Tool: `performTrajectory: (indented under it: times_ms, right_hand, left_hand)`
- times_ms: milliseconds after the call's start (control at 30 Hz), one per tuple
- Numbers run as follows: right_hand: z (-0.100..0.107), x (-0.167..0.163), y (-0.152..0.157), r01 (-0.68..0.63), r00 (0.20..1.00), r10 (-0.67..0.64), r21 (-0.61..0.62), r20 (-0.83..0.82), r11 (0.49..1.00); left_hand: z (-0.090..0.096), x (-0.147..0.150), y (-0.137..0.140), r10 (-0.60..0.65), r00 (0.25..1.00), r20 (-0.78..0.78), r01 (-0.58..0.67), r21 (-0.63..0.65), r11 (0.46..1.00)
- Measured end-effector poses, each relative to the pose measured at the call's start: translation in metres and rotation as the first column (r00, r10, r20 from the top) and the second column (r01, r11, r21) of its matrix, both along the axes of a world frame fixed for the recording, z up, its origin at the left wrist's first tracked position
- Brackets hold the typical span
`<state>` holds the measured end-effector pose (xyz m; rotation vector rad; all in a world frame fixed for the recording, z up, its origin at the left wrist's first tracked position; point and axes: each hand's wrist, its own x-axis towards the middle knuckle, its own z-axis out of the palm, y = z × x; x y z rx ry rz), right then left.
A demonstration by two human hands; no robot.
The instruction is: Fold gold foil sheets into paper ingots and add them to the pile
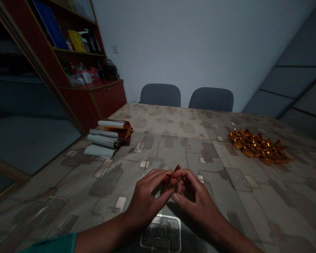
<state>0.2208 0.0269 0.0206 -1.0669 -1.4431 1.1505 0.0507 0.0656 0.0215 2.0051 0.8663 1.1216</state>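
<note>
A small piece of folded gold foil paper, reddish-orange in this dim light, sits between my two hands just above the table. My left hand pinches it from the left, thumb below and fingers above. From the right, the curled fingers of my right hand grip its other side. My fingers cover much of the piece, so its full shape is hidden. Off to the right lies a cluster of shiny folded gold foil pieces. On the left is a stack of bent foil sheets with pale backs.
A patterned cloth covers the table. Two grey chairs stand at its far side, before a plain wall. Beyond the table's left side is a reddish wooden cabinet with shelves of folders and bags.
</note>
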Motion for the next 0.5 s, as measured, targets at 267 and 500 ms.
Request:
performTrajectory:
  times_ms: [267, 500]
  right_hand:
    - [0.01, 0.024, 0.002, 0.21, 0.914, -0.3, 0.316, 0.271, 0.925]
    - [0.013, 0.044, 0.012, -0.3, 0.816, -0.066, 0.519, 0.574, 0.8]
  left_hand:
    - [0.0, 0.001, 0.005, 0.199, 0.914, 0.355, 0.136, -0.727, 0.673]
    - [0.004, -0.005, 0.006, 0.179, 0.909, 0.376, 0.274, -0.865, 0.42]
